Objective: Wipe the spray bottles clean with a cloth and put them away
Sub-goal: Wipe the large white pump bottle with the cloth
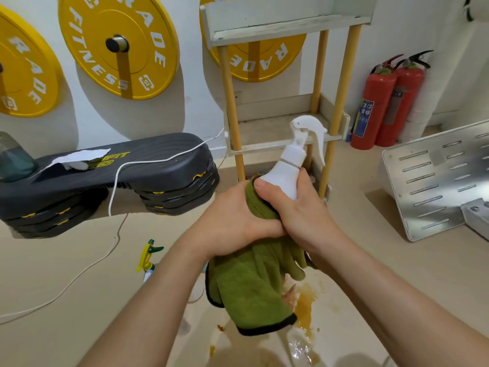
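The fingers (300, 181) of the right hand (299, 213) are clamped around the shoulder of the white spray bottle (287, 168), thumb across its front, while the left hand (232, 221) is closed on the green cloth (254, 282), pressing it round the bottle's lower body. The bottle's long axis tilts up and away to the right, trigger head uppermost, so it points toward the shelf rack (280, 133) just beyond. The right hand is the nearer to that shelf; I judge it would carry the bottle there once wiping ends. Lower left, a second spray bottle (148, 256) with a yellow-green head lies on the floor (66, 260), well apart from both hands.
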Available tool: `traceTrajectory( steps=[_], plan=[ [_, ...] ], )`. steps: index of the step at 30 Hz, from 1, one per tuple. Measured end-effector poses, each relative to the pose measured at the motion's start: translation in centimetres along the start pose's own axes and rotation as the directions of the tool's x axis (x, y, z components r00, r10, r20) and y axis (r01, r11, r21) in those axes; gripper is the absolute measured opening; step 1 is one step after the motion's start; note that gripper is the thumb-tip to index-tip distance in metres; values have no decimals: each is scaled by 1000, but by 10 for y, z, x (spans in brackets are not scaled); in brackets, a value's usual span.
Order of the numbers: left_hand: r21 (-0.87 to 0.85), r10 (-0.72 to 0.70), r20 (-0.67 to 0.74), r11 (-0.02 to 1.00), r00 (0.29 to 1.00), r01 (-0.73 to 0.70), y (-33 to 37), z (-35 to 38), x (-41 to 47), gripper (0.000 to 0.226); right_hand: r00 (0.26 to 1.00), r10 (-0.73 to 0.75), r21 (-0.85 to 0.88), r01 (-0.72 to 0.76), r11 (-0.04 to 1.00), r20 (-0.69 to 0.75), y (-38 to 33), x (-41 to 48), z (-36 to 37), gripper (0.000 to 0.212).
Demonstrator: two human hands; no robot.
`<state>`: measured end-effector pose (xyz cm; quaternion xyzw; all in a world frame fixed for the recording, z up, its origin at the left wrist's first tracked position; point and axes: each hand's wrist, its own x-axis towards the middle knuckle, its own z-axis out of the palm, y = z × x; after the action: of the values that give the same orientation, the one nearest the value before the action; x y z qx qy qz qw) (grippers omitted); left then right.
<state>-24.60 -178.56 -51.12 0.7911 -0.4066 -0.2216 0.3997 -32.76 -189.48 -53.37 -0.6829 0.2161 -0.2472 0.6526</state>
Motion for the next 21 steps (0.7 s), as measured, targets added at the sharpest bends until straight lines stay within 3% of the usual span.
traceTrajectory(
  steps=[2,4,8,13,17,21],
  plan=[
    [-218,16,46,976,999,-6,-6,-2,4,45,998,-34,-47,36,998,50,-4,0,-1,37],
    [-330,48,38,944,998,-33,-10,4,5,50,996,-78,-86,82,993,38,-8,1,-4,35],
    [-402,17,83,915,996,18,-26,13,-3,71,993,-7,11,8,1000,-116,-14,8,-17,34],
    [-382,-69,179,914,981,134,-44,12,-21,73,992,94,129,-82,988,-88,-16,10,-26,23],
    [-460,-106,218,866,970,198,-48,9,-37,63,987,149,243,-130,961,-61,-18,10,-29,15],
    [-403,-181,123,889,976,216,-41,0,-46,23,981,161,335,-115,935,-111,-26,13,-41,23]
  ],
)
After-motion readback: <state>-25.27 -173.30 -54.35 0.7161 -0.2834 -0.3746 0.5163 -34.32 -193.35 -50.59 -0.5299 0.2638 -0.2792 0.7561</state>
